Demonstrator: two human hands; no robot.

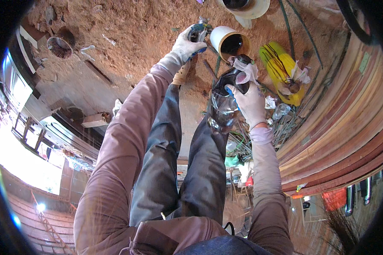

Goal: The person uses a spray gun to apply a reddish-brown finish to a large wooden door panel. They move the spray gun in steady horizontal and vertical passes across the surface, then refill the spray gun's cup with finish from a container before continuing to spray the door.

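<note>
My left hand [187,44], in a white glove with blue on the fingers, is closed round a dark object [196,33] with a silvery rounded end; its exact kind is hard to make out. My right hand [250,102], gloved alike, grips a clear plastic bottle [224,104]. The bottle is tilted, its neck pointing away from me, with dark liquid toward the neck. Whitish, stained cloth [247,70] is wrapped about the neck. Just beyond that neck, between my hands, a white tub [219,37] with a dark inside leans with its mouth toward the bottle.
To the right lies a yellow jug [278,70] streaked dark, with white rag at its neck. Stacked planks [336,140] curve along the right side. Another pale tub [259,7] stands at the far edge. Sawdust covers the ground [127,34]; a rusty can [61,43] sits far left.
</note>
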